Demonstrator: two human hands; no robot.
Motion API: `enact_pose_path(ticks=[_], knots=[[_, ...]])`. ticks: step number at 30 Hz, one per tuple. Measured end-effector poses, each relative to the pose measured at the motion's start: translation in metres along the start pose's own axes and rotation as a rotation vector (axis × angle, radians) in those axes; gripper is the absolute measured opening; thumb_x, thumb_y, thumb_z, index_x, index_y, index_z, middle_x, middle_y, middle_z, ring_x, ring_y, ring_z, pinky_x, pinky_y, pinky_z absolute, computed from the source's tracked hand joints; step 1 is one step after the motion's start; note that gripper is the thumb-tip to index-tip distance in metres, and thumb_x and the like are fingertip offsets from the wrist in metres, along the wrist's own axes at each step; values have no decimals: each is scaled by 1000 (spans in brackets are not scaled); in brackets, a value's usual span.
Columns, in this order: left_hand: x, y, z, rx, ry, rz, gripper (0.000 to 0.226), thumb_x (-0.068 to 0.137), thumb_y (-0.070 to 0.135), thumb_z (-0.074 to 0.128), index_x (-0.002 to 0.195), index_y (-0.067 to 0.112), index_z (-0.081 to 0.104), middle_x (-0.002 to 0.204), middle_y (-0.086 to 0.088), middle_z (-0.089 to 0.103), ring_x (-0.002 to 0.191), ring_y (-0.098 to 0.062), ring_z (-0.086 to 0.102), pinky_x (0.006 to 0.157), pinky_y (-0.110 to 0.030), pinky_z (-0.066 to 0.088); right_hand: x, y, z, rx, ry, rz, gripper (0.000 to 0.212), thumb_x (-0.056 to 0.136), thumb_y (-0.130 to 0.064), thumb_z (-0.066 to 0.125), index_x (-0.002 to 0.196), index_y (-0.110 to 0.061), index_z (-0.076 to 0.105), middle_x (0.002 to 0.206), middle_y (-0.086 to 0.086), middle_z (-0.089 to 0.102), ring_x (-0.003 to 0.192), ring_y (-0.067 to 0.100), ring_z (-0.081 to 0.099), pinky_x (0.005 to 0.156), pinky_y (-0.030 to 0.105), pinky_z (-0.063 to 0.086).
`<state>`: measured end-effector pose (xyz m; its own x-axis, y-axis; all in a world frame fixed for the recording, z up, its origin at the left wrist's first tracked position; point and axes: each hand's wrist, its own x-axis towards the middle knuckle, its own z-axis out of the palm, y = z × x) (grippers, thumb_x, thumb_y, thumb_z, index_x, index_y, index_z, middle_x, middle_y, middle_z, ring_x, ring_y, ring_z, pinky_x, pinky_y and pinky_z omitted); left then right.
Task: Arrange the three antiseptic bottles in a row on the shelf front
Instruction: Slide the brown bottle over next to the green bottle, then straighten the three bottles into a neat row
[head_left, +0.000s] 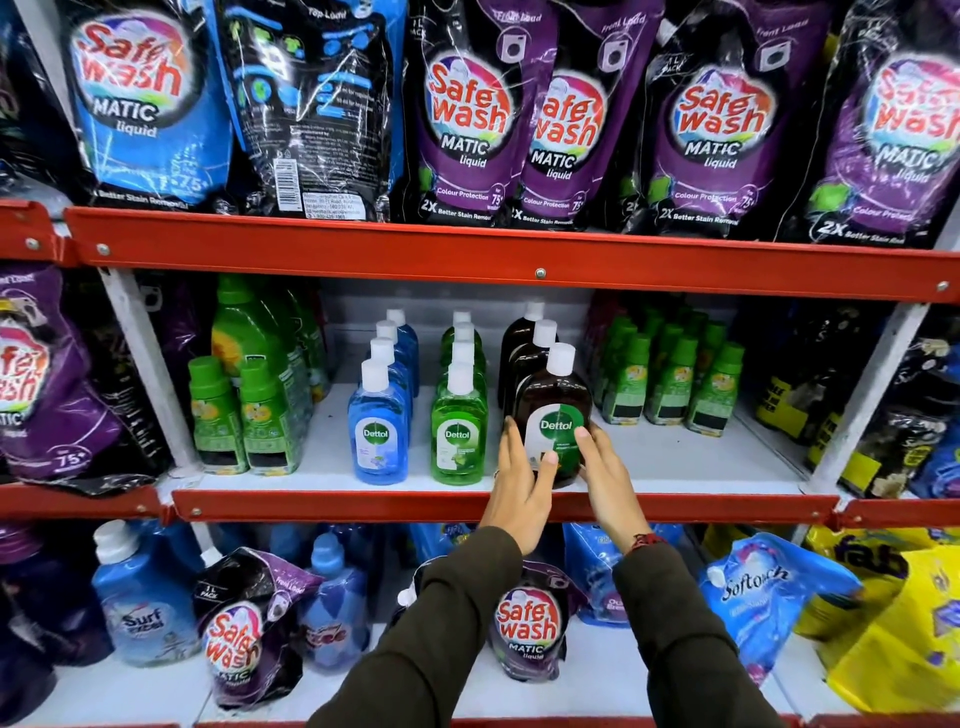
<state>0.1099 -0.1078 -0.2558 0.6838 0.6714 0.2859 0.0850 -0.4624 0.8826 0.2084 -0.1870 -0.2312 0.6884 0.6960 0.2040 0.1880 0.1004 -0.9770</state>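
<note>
Three antiseptic bottles stand upright at the front of the middle shelf (675, 467): a blue bottle (378, 426), a green bottle (459, 428) to its right, and a brown bottle (555, 410) at the right end. All have white caps and green round labels. My left hand (519, 483) holds the brown bottle's left side, thumb across its front. My right hand (602, 467) presses its right side. More bottles of each colour queue behind the front ones.
Small green bottles stand in groups left (244, 415) and right (670, 379) of the antiseptic rows. Detergent pouches (467, 114) fill the upper shelf, and pouches and blue bottles (140, 608) the lower one. Red shelf edges (363, 506) run across.
</note>
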Motion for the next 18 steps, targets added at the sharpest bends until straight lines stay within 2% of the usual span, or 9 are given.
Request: enact_pose_path(ticks=[2, 3, 5, 7, 9, 11, 13, 15, 18], knots=[[-8, 1, -2, 12, 37, 56, 73, 106, 50, 35, 162, 24, -5, 173, 3, -5, 151, 8, -5, 118, -13, 1, -5, 0, 2, -47, 72, -15, 48, 103, -44, 46, 147, -27, 42, 154, -2, 46, 139, 10, 45, 115, 31, 33], [-13, 1, -4, 33, 82, 106, 70, 107, 48, 34, 162, 25, -1, 172, 6, -1, 147, 17, -5, 115, -6, 0, -9, 0, 5, -70, 142, -46, 55, 103, -45, 47, 152, -23, 37, 155, -1, 40, 138, 5, 42, 116, 30, 31], [-21, 1, -10, 81, 237, 237, 62, 107, 44, 34, 162, 26, 12, 169, 8, 12, 150, 13, 4, 118, -6, 5, -19, 0, 12, -80, 301, -178, 48, 102, -43, 48, 146, -25, 44, 145, -2, 47, 118, -11, 49, 105, 26, 39], [-25, -1, -19, 67, 402, 309, 60, 105, 42, 34, 160, 23, 23, 165, 7, 21, 153, -1, 17, 122, -13, 11, -24, 1, 22, -65, 356, -280, 35, 101, -44, 47, 131, -29, 56, 129, -1, 58, 106, -3, 57, 94, 32, 49], [-23, -3, -29, 13, 508, 274, 60, 103, 44, 33, 159, 22, 27, 163, 6, 23, 153, -6, 21, 123, -17, 12, -25, -1, 36, -27, 273, -292, 28, 101, -44, 45, 121, -33, 61, 120, -4, 67, 97, 12, 66, 88, 42, 55], [-19, -5, -39, -50, 542, 197, 63, 101, 51, 29, 158, 26, 25, 164, 4, 23, 153, -9, 20, 124, -25, 13, -27, -3, 53, 6, 119, -243, 28, 103, -40, 42, 124, -36, 61, 124, -5, 69, 99, 10, 68, 89, 41, 56], [-16, -8, -49, -123, 513, 124, 69, 98, 60, 26, 159, 29, 20, 168, 1, 19, 155, -10, 15, 124, -30, 12, -28, -5, 70, -2, -30, -163, 40, 103, -49, 38, 137, -38, 53, 143, -6, 58, 126, 11, 59, 107, 41, 50], [-13, -10, -58, -189, 442, 55, 70, 97, 63, 24, 160, 33, 15, 169, 7, 15, 155, -4, 10, 124, -29, 9, -27, -5, 84, -25, -108, -92, 58, 97, -61, 36, 149, -35, 43, 157, -8, 44, 145, 10, 42, 123, 44, 33], [-11, -12, -68, -275, 334, -4, 66, 98, 57, 26, 159, 36, 13, 162, 20, 17, 152, 1, 12, 129, -35, 10, -24, -8, 95, -17, -157, -47, 52, 105, -49, 32, 154, -30, 36, 159, -8, 41, 146, 4, 37, 127, 37, 25]])
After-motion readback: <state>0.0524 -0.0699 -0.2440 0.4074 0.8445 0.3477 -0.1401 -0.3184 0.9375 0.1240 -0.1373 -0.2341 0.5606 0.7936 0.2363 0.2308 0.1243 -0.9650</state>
